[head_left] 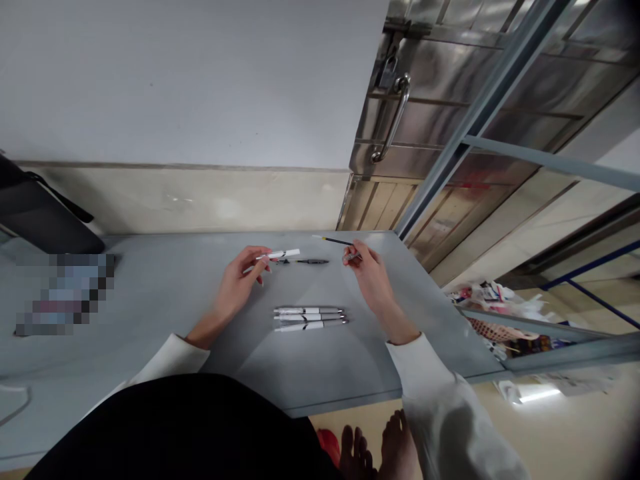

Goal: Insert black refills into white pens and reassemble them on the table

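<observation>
My left hand (pixel 243 275) pinches a white pen barrel (pixel 284 254), which points right above the grey table. Closed fingers of my right hand (pixel 367 270) hold a thin dark refill (pixel 337 241), its pale tip pointing left, and a small dark pen part (pixel 351 256) lower in the fingers. Between the hands a dark pen piece (pixel 314 261) lies near the left fingertips. Several white pens with dark ends (pixel 309 318) lie side by side on the table, nearer to me than both hands.
The grey table (pixel 175 293) stands against a wall. A dark bag (pixel 45 207) and a pixelated object (pixel 67 293) are at the left. A metal frame (pixel 463 150) rises at the right, beside a metal door (pixel 415 113). Plastic bags (pixel 500 300) lie lower right.
</observation>
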`<action>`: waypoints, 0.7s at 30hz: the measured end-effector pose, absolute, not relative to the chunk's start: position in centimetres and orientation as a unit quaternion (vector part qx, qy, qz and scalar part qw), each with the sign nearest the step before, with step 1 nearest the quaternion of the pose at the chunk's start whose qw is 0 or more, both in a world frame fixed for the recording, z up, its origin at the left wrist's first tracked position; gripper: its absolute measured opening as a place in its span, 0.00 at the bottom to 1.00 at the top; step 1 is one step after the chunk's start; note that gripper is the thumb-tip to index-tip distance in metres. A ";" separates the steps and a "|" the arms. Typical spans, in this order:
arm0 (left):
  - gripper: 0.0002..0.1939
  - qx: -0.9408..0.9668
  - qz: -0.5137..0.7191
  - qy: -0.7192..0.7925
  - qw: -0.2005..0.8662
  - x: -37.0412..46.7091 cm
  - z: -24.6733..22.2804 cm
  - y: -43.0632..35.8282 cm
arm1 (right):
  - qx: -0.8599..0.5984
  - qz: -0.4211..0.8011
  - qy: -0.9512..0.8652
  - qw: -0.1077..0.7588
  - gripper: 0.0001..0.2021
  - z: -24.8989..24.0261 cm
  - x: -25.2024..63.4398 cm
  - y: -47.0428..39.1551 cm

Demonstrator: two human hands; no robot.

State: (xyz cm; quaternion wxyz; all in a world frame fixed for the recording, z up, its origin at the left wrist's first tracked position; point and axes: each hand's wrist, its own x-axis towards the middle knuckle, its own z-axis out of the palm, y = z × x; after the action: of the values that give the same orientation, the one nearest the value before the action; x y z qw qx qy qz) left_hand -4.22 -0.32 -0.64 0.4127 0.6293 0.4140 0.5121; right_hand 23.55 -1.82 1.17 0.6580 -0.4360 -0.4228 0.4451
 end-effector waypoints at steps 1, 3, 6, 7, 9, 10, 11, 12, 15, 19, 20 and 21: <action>0.13 0.633 0.506 0.414 0.414 -4.2 -0.7 -0.3 | -0.442 0.431 -0.438 0.653 0.18 1.2 23.5 -1.8; 0.14 0.643 0.490 0.413 0.419 -4.2 -0.8 -0.4 | -0.467 0.379 -0.485 0.635 0.17 1.1 23.4 -1.9; 0.14 0.659 0.466 0.410 0.424 -4.3 -0.9 -0.4 | -0.502 0.298 -0.548 0.599 0.16 1.0 23.4 -2.0; 0.14 0.663 0.461 0.410 0.425 -4.3 -1.0 -0.4 | -0.508 0.281 -0.557 0.593 0.16 1.0 23.4 -2.0; 0.15 0.667 0.454 0.410 0.426 -4.2 -1.0 -0.5 | -0.514 0.265 -0.564 0.590 0.16 1.0 23.4 -2.1; 0.15 0.667 0.453 0.410 0.426 -4.2 -1.0 -0.5 | -0.513 0.262 -0.564 0.592 0.16 1.0 23.4 -2.1; 0.15 0.668 0.451 0.411 0.426 -4.2 -1.0 -0.5 | -0.512 0.261 -0.563 0.594 0.16 1.1 23.3 -2.2; 0.15 0.668 0.449 0.412 0.427 -4.2 -1.0 -0.5 | -0.509 0.259 -0.564 0.597 0.15 1.1 23.3 -2.2; 0.15 0.668 0.447 0.414 0.428 -4.2 -1.0 -0.5 | -0.502 0.252 -0.565 0.604 0.14 1.2 23.3 -2.2; 0.15 0.669 0.445 0.412 0.430 -4.2 -1.1 -0.5 | -0.498 0.248 -0.563 0.611 0.13 1.3 23.2 -2.3; 0.15 0.670 0.445 0.411 0.430 -4.3 -1.1 -0.5 | -0.498 0.249 -0.561 0.612 0.12 1.3 23.1 -2.3; 0.15 0.671 0.444 0.411 0.429 -4.3 -1.1 -0.5 | -0.498 0.249 -0.560 0.614 0.12 1.3 23.1 -2.3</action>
State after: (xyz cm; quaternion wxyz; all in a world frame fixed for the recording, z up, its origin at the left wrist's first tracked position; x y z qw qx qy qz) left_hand -4.28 -0.49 -1.11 0.4290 0.6708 0.4106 0.4444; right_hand 23.10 -2.32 1.32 0.6138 -0.4977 -0.5601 0.2487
